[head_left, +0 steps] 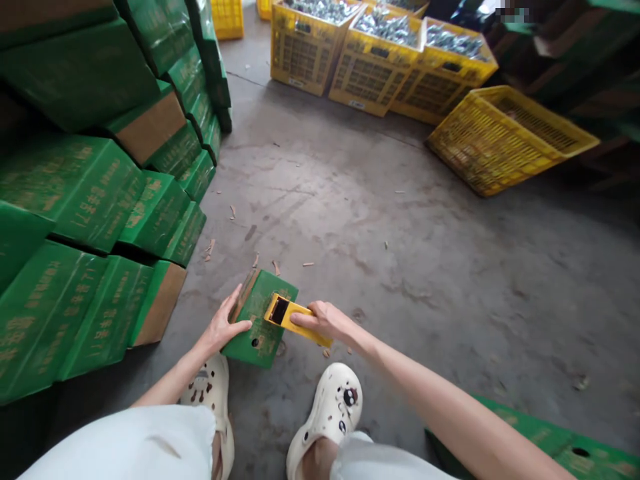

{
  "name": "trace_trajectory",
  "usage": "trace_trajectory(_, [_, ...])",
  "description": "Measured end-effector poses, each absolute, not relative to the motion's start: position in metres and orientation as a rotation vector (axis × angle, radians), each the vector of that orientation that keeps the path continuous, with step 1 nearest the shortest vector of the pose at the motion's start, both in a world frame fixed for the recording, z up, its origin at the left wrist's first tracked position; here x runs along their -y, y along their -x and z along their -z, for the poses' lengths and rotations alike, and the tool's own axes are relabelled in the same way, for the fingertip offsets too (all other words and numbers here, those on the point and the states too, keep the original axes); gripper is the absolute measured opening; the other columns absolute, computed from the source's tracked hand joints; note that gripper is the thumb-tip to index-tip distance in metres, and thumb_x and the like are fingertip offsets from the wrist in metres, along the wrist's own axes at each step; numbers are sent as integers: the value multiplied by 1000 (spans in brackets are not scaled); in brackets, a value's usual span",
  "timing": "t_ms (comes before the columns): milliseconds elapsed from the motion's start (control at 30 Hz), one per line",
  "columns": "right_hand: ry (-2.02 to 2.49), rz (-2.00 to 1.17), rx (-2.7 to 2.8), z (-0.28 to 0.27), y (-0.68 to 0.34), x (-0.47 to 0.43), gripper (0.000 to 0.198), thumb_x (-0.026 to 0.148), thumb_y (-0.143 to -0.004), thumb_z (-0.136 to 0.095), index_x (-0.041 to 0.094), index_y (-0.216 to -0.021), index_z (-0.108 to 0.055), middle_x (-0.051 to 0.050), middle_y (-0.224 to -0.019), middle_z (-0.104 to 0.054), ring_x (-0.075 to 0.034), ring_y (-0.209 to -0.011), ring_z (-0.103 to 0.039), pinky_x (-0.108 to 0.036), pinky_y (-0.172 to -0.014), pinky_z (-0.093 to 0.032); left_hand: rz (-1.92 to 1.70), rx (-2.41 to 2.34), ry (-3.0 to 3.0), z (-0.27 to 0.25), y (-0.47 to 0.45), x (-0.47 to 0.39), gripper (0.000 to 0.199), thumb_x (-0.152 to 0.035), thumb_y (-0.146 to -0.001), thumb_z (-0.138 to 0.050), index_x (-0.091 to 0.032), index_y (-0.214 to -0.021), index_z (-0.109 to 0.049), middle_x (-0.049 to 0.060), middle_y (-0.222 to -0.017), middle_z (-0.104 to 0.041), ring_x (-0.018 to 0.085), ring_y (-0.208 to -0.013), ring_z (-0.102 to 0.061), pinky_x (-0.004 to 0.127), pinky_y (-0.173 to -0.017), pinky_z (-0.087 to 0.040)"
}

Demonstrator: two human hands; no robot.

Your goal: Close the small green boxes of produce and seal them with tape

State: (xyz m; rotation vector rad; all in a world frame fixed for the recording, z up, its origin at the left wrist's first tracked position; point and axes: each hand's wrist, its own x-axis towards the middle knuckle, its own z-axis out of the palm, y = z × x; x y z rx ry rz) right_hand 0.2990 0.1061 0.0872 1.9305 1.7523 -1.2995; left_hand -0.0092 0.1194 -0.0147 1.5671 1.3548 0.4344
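Between my feet, close to the floor, is a small green cardboard box [260, 343] with a round dark hole and printed markings. My left hand [225, 327] grips its left side, thumb on the printed face and fingers along the brown cardboard edge. In my right hand [323, 320] is a flat yellow hand tool [305, 325] with a dark window near its far end. That end lies against or just above the box's printed face; I cannot tell if they touch. The exact kind of tool is unclear.
Stacked green cartons [95, 193] rise on the left. Yellow crates [370, 70] filled with metallic pieces stand at the back, beside a tilted yellow crate [500, 147]. Another green box [550, 440] lies at lower right. Cardboard scraps [210, 250] litter the concrete floor [350, 200].
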Motion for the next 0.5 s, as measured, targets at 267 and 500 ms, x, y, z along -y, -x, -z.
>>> trace_trajectory(267, [-2020,1297,-1727,-89,-259,-127,68,81,-88,-56,16,-99,-75,-12,-95,-75,-23,-83,-68,-25,-62,-39,52,-1318,-2347,-9,-17,-114,141,-51,-68,-84,-23,-167,11,19,-175,-6,43,-161,-1,69,-122,-14])
trace_trajectory(500, [-2144,1412,-1579,-88,-295,-56,57,69,-94,-53,16,-88,-71,-8,-84,-73,-18,-73,-63,-26,-57,-32,278,-1347,-2346,-15,-29,-115,130,-46,-66,-83,-36,-167,-2,7,-177,3,45,-160,5,74,-112,-24])
